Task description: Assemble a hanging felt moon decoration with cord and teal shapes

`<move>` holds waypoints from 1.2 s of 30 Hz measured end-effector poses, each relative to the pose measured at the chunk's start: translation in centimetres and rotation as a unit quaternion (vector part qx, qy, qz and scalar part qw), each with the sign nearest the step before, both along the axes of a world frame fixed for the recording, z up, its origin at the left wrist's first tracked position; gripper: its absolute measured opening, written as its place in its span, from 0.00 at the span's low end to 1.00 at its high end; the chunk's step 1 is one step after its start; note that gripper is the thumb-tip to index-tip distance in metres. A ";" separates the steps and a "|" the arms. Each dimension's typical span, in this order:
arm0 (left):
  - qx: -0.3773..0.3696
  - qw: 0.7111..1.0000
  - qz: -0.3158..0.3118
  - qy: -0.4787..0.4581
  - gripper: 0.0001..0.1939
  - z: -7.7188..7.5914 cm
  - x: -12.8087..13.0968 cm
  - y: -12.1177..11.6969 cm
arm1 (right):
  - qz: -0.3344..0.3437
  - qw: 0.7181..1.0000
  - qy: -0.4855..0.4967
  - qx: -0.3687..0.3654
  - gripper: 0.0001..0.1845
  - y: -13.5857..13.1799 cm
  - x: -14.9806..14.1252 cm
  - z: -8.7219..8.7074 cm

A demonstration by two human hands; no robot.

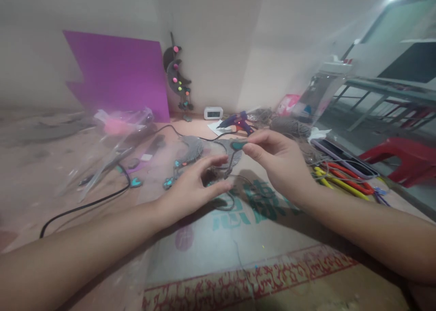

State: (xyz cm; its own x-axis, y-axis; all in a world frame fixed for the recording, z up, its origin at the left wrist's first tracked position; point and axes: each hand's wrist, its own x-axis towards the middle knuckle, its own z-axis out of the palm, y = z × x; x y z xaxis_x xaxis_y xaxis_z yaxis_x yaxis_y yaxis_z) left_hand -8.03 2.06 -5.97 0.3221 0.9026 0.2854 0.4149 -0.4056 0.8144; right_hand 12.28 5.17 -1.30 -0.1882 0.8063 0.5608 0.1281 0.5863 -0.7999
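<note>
Between the thumb and fingers of my right hand (282, 163) is pinched a small teal piece with a dark rim (237, 145), a dark cord running down from it. My left hand (195, 181) is open beside it, thumb and fingers apart, low over thin cords on the table. Behind the left fingers lies a grey yarn-wrapped crescent (191, 149), partly hidden. Small teal and orange pieces (177, 163) lie by it, and another teal piece (136, 182) sits farther left.
A blue glue gun (235, 121) rests at the back near a small white clock (213, 113). Scissors with yellow handles (344, 187), red-handled pliers (354, 177) and a phone (344, 156) lie right. A black cable (85, 206) crosses the left side near clear plastic bags (116, 133).
</note>
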 end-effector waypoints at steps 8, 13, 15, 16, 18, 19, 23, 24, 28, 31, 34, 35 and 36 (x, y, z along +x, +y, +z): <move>-0.002 0.999 0.034 -0.007 0.13 0.4 0.2 0.0 | 0.003 0.999 -0.023 0.028 0.06 -0.5 -0.1 -0.4; 0.000 0.999 0.038 -0.018 0.10 0.4 0.3 0.0 | 0.013 0.999 -0.023 0.029 0.06 -0.4 -0.1 -0.7; -0.011 0.999 0.034 -0.032 0.11 0.4 0.2 0.0 | 0.008 0.999 -0.022 0.022 0.07 -0.3 -0.1 -0.9; -0.014 0.999 0.034 -0.033 0.11 0.4 0.2 0.0 | 0.005 1.000 -0.022 0.016 0.07 -0.3 -0.1 -1.0; -0.012 0.999 0.035 -0.021 0.11 0.4 0.1 0.0 | 0.000 1.000 -0.018 0.002 0.08 -0.2 -0.2 -1.1; -0.008 0.999 0.035 -0.012 0.11 0.4 0.1 0.0 | -0.001 1.000 -0.015 -0.006 0.08 -0.2 -0.3 -1.1; 0.016 0.999 0.031 0.012 0.09 0.4 0.0 0.0 | -0.004 1.000 0.002 -0.025 0.08 -0.1 -0.4 -1.2; 0.021 0.999 0.029 0.015 0.09 0.5 0.0 0.0 | -0.002 1.000 0.006 -0.029 0.08 -0.1 -0.4 -1.2; 0.024 0.999 0.020 0.019 0.07 0.6 0.1 -0.1 | 0.002 0.999 0.010 -0.041 0.07 -0.2 -0.3 -1.1; -0.001 1.000 0.017 -0.002 0.09 0.2 0.2 0.0 | 0.002 0.999 0.008 -0.048 0.07 -0.2 -0.4 -1.1; -0.016 0.999 0.019 -0.029 0.15 -0.1 0.1 0.2 | 0.006 0.999 0.015 -0.048 0.08 0.0 -0.4 -1.3; -0.018 0.999 0.017 -0.035 0.16 -0.2 0.1 0.3 | 0.006 0.999 0.019 -0.048 0.08 0.2 -0.3 -1.4; -0.019 0.999 0.016 -0.040 0.17 -0.2 0.1 0.3 | 0.007 0.999 0.023 -0.047 0.08 0.3 -0.2 -1.4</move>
State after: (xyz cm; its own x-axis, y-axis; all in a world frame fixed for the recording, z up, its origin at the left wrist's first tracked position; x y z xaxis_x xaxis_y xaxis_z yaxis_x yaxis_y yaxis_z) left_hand -7.97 2.40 -6.20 0.2703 0.9229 0.2740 0.3602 -0.3609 0.8602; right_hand 12.08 5.52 -2.75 -0.1744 0.8535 0.4911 0.0822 0.5097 -0.8564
